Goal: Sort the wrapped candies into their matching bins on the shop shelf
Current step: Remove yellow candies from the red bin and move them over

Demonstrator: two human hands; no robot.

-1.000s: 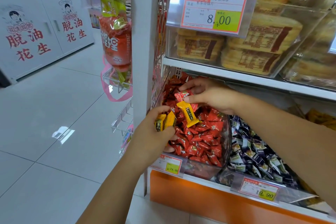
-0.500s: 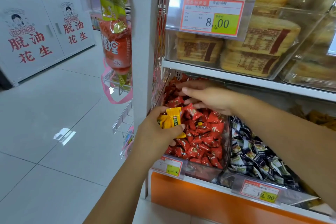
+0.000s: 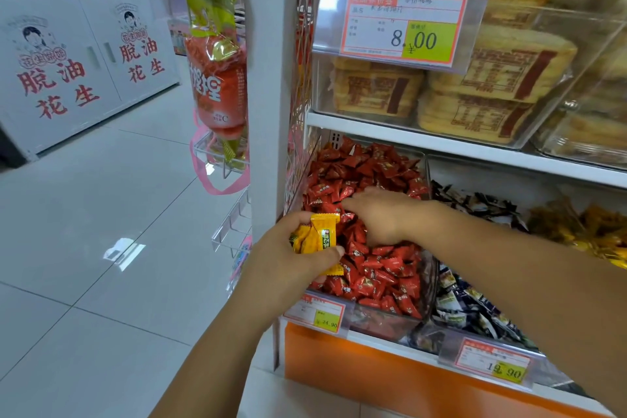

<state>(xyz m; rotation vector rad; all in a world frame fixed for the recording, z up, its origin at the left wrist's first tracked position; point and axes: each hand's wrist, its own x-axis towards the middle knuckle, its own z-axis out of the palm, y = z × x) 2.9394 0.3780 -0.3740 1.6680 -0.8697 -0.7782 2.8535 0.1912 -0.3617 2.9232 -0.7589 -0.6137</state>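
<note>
grips a small bunch of yellow candies (image 3: 317,237) in the left hand (image 3: 288,261), thumb clamped across the wrappers and fingers (image 3: 297,218) curled round them from the far side, at the near left corner of the red candy bin (image 3: 428,187). lets one yellow wrapper end poke out under the thumb, right against the red candies (image 3: 376,268). reaches the right hand (image 3: 380,215) palm down into the same bin, forefinger stretched leftward over the top of the red pile, the other fingertips sunk among the wrappers; cannot tell whether anything is pinched there. has the two hands near each other, not touching. faces a white shop shelf (image 3: 441,142) with clear bins side by side on the lower level: red candies at the left end, dark-wrapped candies (image 3: 475,309) in the next bin to the right, golden-wrapped candies (image 3: 593,231) beyond that. reads 24.90 on the small price tag (image 3: 314,314) clipped to the front of the red bin, and 8.00 on the large price tag (image 3: 403,25) on the upper bin, with stacked packs of biscuits (image 3: 492,71) behind it. stands on a pale tiled floor (image 3: 84,231), an orange snack bag (image 3: 217,85) hanging at the shelf's end post and a white cabinet (image 3: 74,54) with red characters off to the left.
</note>
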